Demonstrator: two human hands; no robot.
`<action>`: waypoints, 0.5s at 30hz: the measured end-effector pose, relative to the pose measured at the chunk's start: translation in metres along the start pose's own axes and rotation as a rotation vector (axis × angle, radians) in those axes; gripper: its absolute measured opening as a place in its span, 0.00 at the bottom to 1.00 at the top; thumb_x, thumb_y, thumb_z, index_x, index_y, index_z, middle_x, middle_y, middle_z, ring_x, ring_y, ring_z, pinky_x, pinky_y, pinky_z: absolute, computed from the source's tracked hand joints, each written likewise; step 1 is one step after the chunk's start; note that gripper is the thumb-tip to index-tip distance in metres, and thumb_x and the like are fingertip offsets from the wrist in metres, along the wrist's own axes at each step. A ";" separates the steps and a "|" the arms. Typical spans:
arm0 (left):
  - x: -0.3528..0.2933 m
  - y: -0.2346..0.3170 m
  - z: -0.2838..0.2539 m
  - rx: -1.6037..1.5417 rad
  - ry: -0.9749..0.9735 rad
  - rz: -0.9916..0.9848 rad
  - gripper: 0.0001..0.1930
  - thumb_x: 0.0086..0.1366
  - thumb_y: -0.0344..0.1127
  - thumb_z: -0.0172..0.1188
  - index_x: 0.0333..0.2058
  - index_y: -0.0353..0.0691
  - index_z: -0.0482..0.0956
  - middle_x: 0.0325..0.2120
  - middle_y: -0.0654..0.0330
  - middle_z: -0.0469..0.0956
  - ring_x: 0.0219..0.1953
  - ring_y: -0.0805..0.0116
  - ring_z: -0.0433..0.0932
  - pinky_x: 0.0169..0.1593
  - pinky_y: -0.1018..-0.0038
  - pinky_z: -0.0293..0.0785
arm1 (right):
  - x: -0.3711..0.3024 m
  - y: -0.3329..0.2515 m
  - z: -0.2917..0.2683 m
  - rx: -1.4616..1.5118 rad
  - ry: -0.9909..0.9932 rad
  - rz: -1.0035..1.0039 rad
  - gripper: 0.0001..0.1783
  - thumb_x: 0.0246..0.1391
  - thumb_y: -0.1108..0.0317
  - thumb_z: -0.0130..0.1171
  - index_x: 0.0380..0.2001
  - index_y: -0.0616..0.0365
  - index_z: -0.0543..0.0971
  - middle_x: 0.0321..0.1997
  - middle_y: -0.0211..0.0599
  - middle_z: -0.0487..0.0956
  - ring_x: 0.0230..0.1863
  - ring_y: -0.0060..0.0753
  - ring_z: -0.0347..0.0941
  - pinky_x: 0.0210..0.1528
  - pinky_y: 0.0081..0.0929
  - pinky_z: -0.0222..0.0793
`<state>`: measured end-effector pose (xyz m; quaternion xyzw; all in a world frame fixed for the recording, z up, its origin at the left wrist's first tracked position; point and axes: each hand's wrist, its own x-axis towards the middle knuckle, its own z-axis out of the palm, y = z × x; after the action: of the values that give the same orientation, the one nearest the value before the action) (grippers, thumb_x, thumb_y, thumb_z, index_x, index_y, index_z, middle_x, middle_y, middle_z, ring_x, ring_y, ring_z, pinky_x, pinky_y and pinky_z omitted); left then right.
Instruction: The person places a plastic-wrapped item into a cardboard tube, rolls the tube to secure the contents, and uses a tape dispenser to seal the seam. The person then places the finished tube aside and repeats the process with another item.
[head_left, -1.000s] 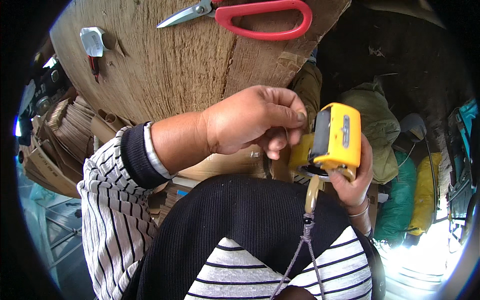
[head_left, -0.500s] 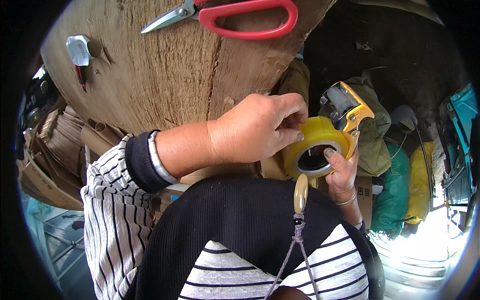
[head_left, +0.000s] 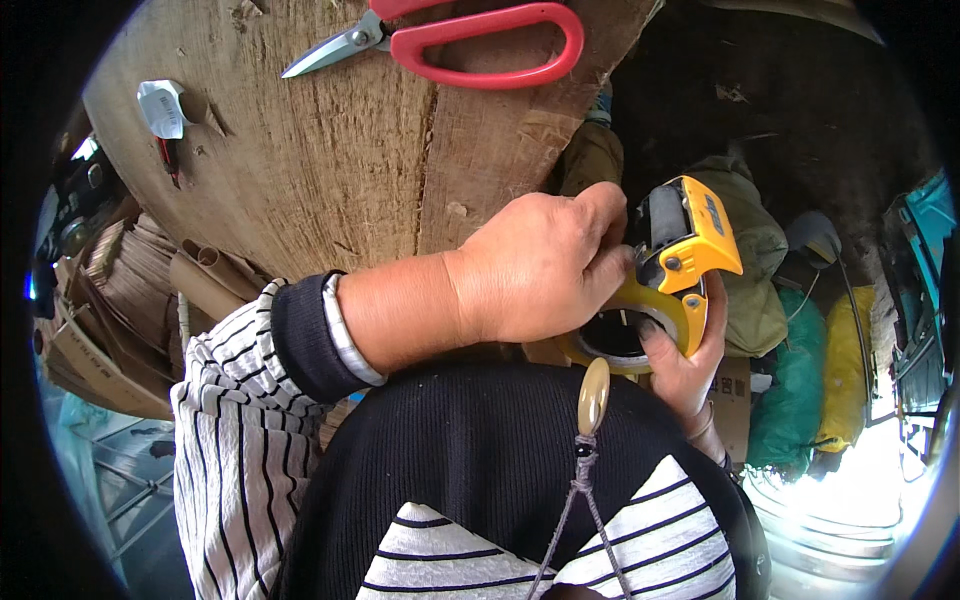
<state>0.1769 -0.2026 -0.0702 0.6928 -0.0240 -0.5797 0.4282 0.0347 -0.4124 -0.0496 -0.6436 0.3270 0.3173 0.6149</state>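
My right hand (head_left: 688,365) grips a yellow tape dispenser (head_left: 712,232) with a grey roller, its thumb reaching into the core of the roll. A roll of yellowish clear packing tape (head_left: 680,312) is mounted on the dispenser, held just in front of my body. My left hand (head_left: 550,262) is closed in a pinch right beside the roller, over the upper left of the roll. Whatever lies between its thumb and fingers is hidden by the hand.
Red-handled scissors (head_left: 490,45) lie on the wooden tabletop (head_left: 330,150), as does a small white label-like piece (head_left: 162,108). Stacked cardboard (head_left: 125,300) stands at the left. Green (head_left: 788,390) and yellow sacks (head_left: 845,360) are at the right.
My left hand has moved right and up, from the side of the roll to the roller. The dispenser has turned in my right hand, showing more of its yellow top plate.
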 end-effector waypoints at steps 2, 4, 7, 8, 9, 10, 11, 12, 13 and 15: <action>-0.001 -0.001 0.003 0.007 0.057 0.025 0.11 0.63 0.35 0.60 0.38 0.34 0.72 0.26 0.48 0.78 0.29 0.49 0.81 0.34 0.65 0.78 | 0.000 0.000 0.000 0.009 -0.006 -0.018 0.45 0.50 0.70 0.66 0.68 0.64 0.55 0.62 0.46 0.66 0.64 0.38 0.65 0.65 0.37 0.62; -0.004 0.001 0.005 0.048 0.098 0.036 0.09 0.64 0.33 0.59 0.38 0.35 0.73 0.25 0.48 0.78 0.28 0.49 0.80 0.33 0.65 0.78 | 0.001 -0.004 0.000 -0.010 -0.012 -0.029 0.45 0.50 0.69 0.67 0.68 0.64 0.55 0.62 0.47 0.67 0.64 0.39 0.65 0.65 0.38 0.62; -0.005 0.001 0.003 -0.034 0.124 0.003 0.08 0.64 0.33 0.59 0.35 0.34 0.73 0.22 0.49 0.77 0.26 0.53 0.80 0.32 0.65 0.77 | 0.002 -0.010 0.000 -0.066 -0.019 -0.040 0.46 0.50 0.69 0.68 0.68 0.64 0.55 0.62 0.47 0.67 0.64 0.40 0.65 0.66 0.38 0.62; -0.006 0.000 0.002 -0.036 0.130 0.000 0.07 0.64 0.33 0.59 0.34 0.34 0.73 0.22 0.51 0.76 0.25 0.57 0.79 0.30 0.67 0.76 | 0.002 -0.007 -0.001 -0.076 -0.021 -0.048 0.46 0.50 0.69 0.68 0.68 0.64 0.55 0.62 0.47 0.67 0.64 0.40 0.65 0.66 0.38 0.61; -0.008 -0.001 0.001 -0.039 0.137 -0.004 0.07 0.65 0.32 0.58 0.33 0.34 0.73 0.21 0.53 0.76 0.24 0.61 0.79 0.29 0.68 0.75 | 0.003 -0.006 -0.003 -0.086 -0.025 -0.057 0.46 0.50 0.69 0.68 0.68 0.64 0.55 0.62 0.47 0.67 0.64 0.40 0.65 0.66 0.38 0.61; -0.010 -0.002 0.000 -0.043 0.145 -0.008 0.07 0.65 0.32 0.58 0.32 0.34 0.73 0.20 0.55 0.75 0.23 0.65 0.78 0.28 0.69 0.75 | 0.006 -0.005 -0.005 -0.129 -0.040 -0.067 0.45 0.50 0.69 0.68 0.67 0.64 0.56 0.62 0.47 0.67 0.64 0.40 0.66 0.66 0.37 0.62; -0.012 0.001 -0.004 -0.104 0.135 -0.074 0.07 0.66 0.33 0.58 0.31 0.35 0.73 0.19 0.57 0.74 0.22 0.69 0.77 0.26 0.70 0.73 | 0.008 -0.007 -0.004 -0.092 -0.054 -0.071 0.45 0.50 0.68 0.68 0.67 0.64 0.56 0.62 0.48 0.67 0.64 0.40 0.66 0.66 0.37 0.62; -0.012 0.007 -0.009 -0.165 0.125 -0.139 0.08 0.66 0.33 0.58 0.30 0.35 0.73 0.19 0.59 0.73 0.22 0.73 0.76 0.25 0.72 0.72 | 0.010 -0.010 -0.004 -0.055 -0.069 -0.076 0.45 0.50 0.68 0.68 0.68 0.64 0.56 0.63 0.48 0.67 0.64 0.40 0.66 0.65 0.37 0.62; -0.012 0.009 -0.014 -0.221 0.116 -0.199 0.08 0.66 0.33 0.57 0.30 0.36 0.73 0.18 0.61 0.72 0.21 0.76 0.75 0.24 0.73 0.71 | 0.012 -0.012 -0.002 -0.016 -0.079 -0.085 0.45 0.50 0.68 0.68 0.68 0.64 0.56 0.63 0.48 0.67 0.64 0.39 0.67 0.65 0.37 0.63; -0.016 0.001 -0.017 -0.116 0.162 -0.096 0.08 0.67 0.32 0.57 0.30 0.36 0.72 0.17 0.65 0.70 0.19 0.81 0.70 0.22 0.77 0.68 | 0.015 -0.016 -0.002 -0.006 -0.111 -0.090 0.45 0.51 0.67 0.68 0.67 0.64 0.57 0.63 0.50 0.68 0.63 0.40 0.68 0.64 0.37 0.64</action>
<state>0.1866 -0.1850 -0.0572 0.7119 0.0774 -0.5420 0.4399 0.0560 -0.4142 -0.0523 -0.6410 0.2620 0.3257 0.6438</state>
